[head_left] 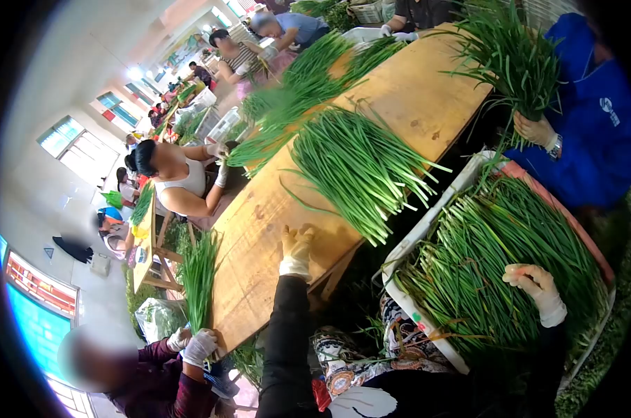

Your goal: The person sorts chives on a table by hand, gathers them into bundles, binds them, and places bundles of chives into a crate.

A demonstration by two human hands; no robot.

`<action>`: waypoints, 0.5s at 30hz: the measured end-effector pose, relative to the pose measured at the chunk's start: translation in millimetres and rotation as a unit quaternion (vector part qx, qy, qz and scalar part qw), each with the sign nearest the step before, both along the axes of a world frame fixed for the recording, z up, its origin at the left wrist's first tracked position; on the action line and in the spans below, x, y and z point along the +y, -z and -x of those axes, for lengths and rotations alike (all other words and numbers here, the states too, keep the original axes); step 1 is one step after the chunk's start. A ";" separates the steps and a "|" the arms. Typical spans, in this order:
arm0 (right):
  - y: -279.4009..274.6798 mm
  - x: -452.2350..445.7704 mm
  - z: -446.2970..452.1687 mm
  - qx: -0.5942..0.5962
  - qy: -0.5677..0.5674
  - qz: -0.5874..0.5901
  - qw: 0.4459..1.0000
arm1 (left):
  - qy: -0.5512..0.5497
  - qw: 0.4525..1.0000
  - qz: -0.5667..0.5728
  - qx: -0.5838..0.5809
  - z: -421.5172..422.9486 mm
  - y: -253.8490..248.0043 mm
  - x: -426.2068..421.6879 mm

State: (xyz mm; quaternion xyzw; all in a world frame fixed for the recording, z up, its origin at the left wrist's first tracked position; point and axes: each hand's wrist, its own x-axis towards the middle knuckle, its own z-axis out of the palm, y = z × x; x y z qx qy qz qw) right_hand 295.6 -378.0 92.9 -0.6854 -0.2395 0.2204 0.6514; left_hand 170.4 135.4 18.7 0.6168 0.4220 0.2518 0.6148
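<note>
Keeping the hands well apart, with nothing visibly gripped in either: holding the left hand [296, 245] low over the wooden board [249, 268], fingers partly bent, perhaps for steadiness, with contact hard to tell; curling the right hand [540, 292] just over the heaped stalks [496, 244] in the crate [432, 336], probably set so close for easy reach. On the board, ahead of the left hand and to its right, showing the large green bundle [360, 167], laid with pale ends roughly together towards the crate, likely to keep stalks running one way. Ahead of the right hand, past the crate, showing a person in blue [594, 125] with an upright bunch [514, 66] gripped low, apparently to leave the leaves loose. Leftward of the left hand, showing a person in dark sleeves [151, 376], gloves at the end of a long bunch [200, 279]
</note>
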 end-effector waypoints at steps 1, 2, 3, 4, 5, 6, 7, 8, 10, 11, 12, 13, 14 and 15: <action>-0.7 2.8 0.8 0.001 0.000 0.006 1.000 | -0.003 0.998 -0.050 0.044 -4.6 -4.8 -7.2; -1.2 6.0 1.7 -0.001 -0.001 0.016 1.000 | -0.005 0.991 -0.100 0.087 -9.5 -11.4 -15.6; -3.0 8.2 3.3 -0.003 0.000 0.026 1.000 | -0.002 0.992 -0.094 0.089 -13.0 -18.7 -27.6; -6.4 9.6 5.6 0.013 0.001 0.030 0.999 | 0.045 0.997 -0.030 0.064 -17.5 -28.0 -42.2; -5.6 7.2 4.9 0.017 0.009 0.037 0.999 | 0.094 0.994 0.037 0.040 -24.3 -30.8 -50.6; -3.2 2.9 4.3 -0.010 -0.007 0.044 0.999 | 0.111 0.992 0.050 0.030 -36.4 -20.1 -49.2; -4.1 -5.6 5.7 -0.034 -0.018 0.054 0.998 | 0.149 0.984 0.068 -0.063 -50.3 -11.7 -47.6; -16.3 -8.8 10.8 0.020 0.019 0.060 0.998 | 0.191 0.965 0.095 -0.155 -65.0 -4.3 -46.5; -27.0 -26.6 13.0 0.005 0.084 0.111 0.990 | 0.252 0.938 0.136 -0.197 -96.4 -5.8 -61.2; -29.0 -37.0 13.0 0.007 0.117 0.124 0.985 | 0.271 0.949 0.082 -0.139 -107.1 -16.3 -69.5; -35.2 -42.3 15.0 0.020 0.147 0.122 0.981 | 0.283 0.949 0.072 -0.121 -117.8 -1.9 -58.6; -40.0 -46.6 15.7 0.030 0.172 0.116 0.978 | 0.291 0.949 0.057 -0.106 -128.3 10.6 -47.7; -37.9 -51.3 15.1 0.026 0.187 0.122 0.974 | 0.313 0.944 0.042 -0.094 -135.1 8.1 -48.6; -33.2 -51.8 12.9 0.024 0.198 0.124 0.972 | 0.323 0.944 -0.030 -0.066 -136.7 10.8 -46.8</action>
